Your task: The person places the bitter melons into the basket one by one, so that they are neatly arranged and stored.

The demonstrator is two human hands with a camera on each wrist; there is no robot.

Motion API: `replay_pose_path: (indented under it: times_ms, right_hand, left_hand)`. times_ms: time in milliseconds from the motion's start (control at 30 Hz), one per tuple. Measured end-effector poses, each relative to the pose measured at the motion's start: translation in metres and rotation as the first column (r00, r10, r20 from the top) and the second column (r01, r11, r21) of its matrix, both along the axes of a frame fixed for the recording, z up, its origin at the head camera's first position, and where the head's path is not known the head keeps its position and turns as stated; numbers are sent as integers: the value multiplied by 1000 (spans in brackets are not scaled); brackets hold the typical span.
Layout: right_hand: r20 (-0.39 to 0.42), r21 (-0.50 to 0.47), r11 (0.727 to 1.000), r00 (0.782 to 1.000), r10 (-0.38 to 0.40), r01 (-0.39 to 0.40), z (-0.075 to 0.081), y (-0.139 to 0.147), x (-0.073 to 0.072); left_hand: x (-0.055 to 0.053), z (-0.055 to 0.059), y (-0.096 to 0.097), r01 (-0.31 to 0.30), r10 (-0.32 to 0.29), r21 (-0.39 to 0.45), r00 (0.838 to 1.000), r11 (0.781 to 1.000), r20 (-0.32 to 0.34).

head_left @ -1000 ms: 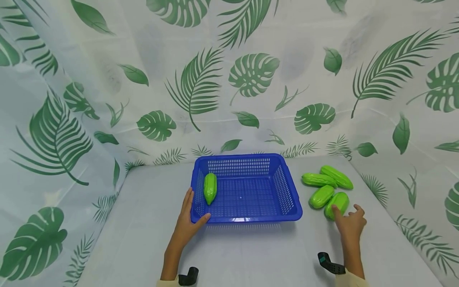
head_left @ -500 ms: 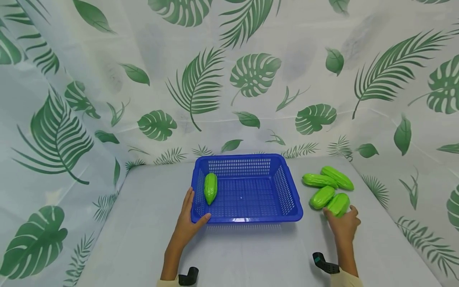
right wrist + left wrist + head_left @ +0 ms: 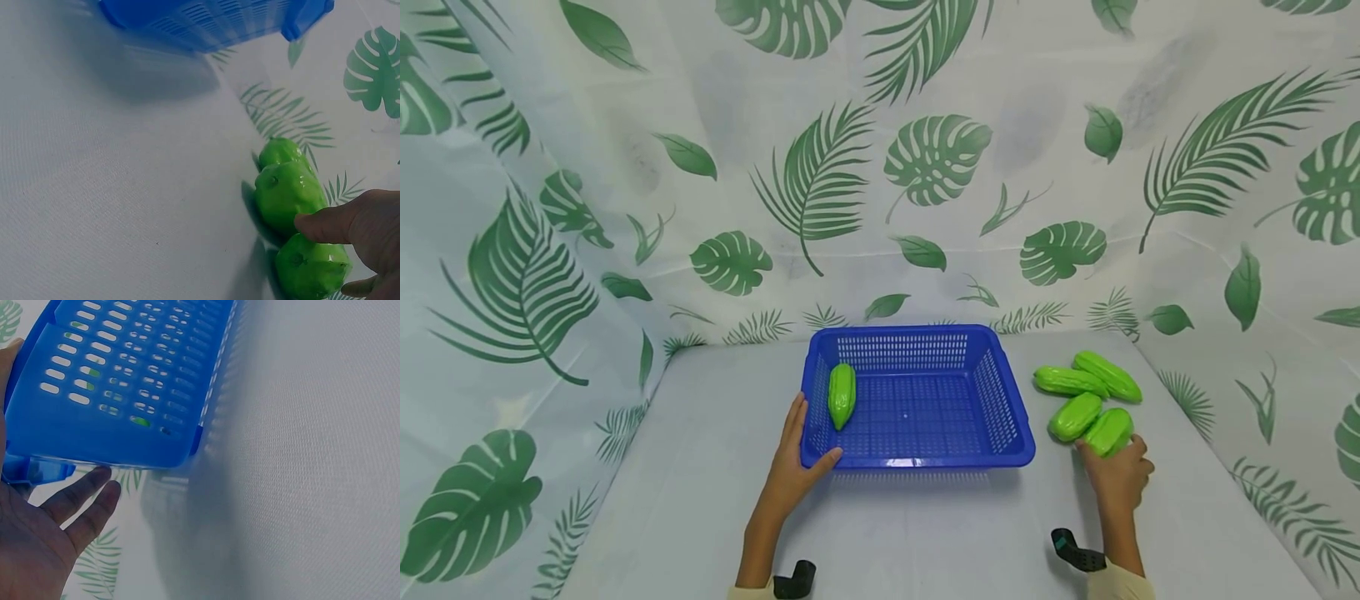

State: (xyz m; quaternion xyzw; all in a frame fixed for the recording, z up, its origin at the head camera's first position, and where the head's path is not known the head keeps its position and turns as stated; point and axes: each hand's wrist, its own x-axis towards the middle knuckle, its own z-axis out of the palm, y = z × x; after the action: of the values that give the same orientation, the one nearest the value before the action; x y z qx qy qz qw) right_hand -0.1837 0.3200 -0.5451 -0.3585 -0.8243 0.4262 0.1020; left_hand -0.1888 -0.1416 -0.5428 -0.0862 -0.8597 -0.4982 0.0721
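A blue plastic basket stands mid-table, with one glossy green bitter melon lying inside at its left. My left hand rests at the basket's front left corner, the thumb along the front rim and straight, spread fingers against the left side. To the right of the basket, my right hand grips the nearest bitter melon, thumb on its left and fingers on its right. In the right wrist view the thumb lies over that melon; the fingertips are mostly hidden.
Another bitter melon lies against the gripped one. Behind them two longer ones lie close together. A white cloth covers the table, and a leaf-printed curtain rises along the back and sides.
My right hand has moved slightly left and its thumb and fingers have come round the nearest bitter melon. My left hand and the basket have stayed in place.
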Motion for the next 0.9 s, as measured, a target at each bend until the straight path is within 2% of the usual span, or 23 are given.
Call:
replay_pose_path:
  times_ms: [667,900]
  right_hand:
    - [22,10,1000,1000,0,0,-3,4,-4]
    - [4,-17,999,999,-31,32,-5,4,-5]
  left_hand:
    - [2,1,0,-3,3,7,1000,1000,10]
    - [1,1,1,-7,7,8,1000,1000,20]
